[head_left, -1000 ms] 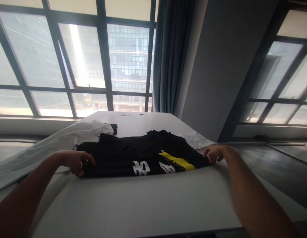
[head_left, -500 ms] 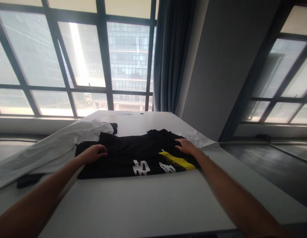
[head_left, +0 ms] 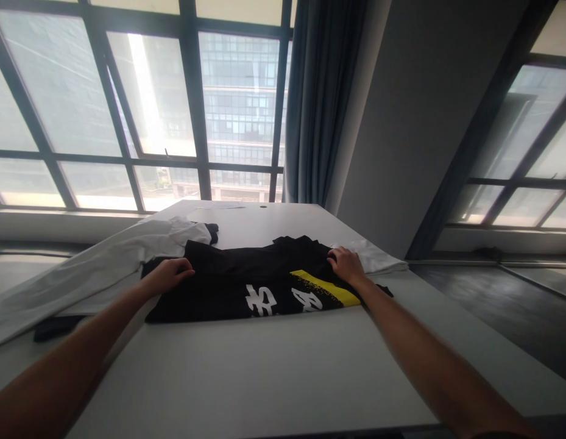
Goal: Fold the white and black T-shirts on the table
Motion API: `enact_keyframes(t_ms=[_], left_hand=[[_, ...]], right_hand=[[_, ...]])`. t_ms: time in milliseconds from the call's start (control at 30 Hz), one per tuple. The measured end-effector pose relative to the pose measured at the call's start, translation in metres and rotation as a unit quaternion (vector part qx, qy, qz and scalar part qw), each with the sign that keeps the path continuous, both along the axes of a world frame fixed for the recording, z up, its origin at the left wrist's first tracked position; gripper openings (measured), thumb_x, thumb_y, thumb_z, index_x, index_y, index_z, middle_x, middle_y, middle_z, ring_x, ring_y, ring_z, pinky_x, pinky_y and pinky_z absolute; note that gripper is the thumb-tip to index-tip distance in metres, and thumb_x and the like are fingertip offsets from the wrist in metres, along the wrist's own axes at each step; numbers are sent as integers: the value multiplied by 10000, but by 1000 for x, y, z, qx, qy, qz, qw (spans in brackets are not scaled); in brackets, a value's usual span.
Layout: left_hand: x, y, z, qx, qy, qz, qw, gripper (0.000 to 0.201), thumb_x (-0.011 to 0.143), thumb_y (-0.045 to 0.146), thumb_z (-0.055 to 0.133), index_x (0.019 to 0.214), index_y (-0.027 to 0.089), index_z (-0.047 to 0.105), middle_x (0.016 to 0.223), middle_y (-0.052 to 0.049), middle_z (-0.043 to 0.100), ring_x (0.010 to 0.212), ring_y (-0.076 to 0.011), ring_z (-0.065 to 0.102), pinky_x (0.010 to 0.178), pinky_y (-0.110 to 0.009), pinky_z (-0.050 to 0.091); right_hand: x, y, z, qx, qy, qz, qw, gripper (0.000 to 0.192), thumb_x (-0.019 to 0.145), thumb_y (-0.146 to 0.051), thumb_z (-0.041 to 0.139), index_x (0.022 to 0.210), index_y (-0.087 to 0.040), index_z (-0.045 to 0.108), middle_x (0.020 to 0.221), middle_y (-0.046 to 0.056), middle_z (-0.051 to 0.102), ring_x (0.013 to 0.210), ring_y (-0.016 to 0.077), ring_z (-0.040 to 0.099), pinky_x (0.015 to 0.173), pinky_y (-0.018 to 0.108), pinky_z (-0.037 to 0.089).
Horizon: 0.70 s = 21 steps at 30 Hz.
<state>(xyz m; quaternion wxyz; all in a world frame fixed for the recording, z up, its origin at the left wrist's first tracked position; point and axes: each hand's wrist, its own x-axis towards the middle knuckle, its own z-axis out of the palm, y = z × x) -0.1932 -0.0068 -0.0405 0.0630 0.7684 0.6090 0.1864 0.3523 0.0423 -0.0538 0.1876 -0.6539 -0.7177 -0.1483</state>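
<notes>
Both hands down on the black shirt, holding it flat

Lying folded across the middle of the pale worktop (head_left: 273, 366), black shirt (head_left: 246, 283), long axis running left to right, parallel to the near edge. Printed side facing up: white characters (head_left: 262, 300) and a yellow band (head_left: 326, 286) sitting along the near fold, towards the right end. Collar end appearing to be bunched at the far side, though hard to tell in the dark cloth.

Resting on the shirt's far left corner, left hand (head_left: 166, 274), fingers curled and laid over the cloth, thumb towards the middle; whether pinching an edge or only pressing, impossible to say from here. Pressing on the far right part, right hand (head_left: 347, 266), fingers loosely spread and flat on the fabric, nothing gripped. Being set at opposite ends like this, most likely pinning both sides evenly so the folded layers lie smooth and square.

Trailing off to the left and partly under the shirt's corner, white garment (head_left: 104, 262); peeking out beside the right hand, another white piece (head_left: 378, 259). Lying at the left edge, small dark cloth (head_left: 54, 329). Standing behind it all, big window (head_left: 127, 103) and grey curtain (head_left: 319, 103)
</notes>
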Motion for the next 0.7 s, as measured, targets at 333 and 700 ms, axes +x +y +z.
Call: enact_keyframes(t_ms=[333, 700], left_hand=[[93, -43, -8, 4, -11, -185, 983, 621, 968, 603, 332, 1343, 194, 611, 1448, -98, 567, 1343, -271, 492, 1158, -422, 345], [49, -10, -32, -100, 121, -29, 987, 765, 951, 607, 271, 1578, 169, 264, 1642, -98, 189, 1529, -277, 147, 1216, -491, 133]], right_hand=[[-74, -36, -2, -119, 46, 258, 958, 575, 952, -554, 462, 1388, -195, 571, 1445, 117, 547, 1346, 270, 480, 1144, 396, 336], [-28, -18, -15, -258, 15, 81, 963, 786, 970, -671, 202, 1595, -194, 217, 1655, 75, 158, 1531, 260, 117, 1230, 499, 106]])
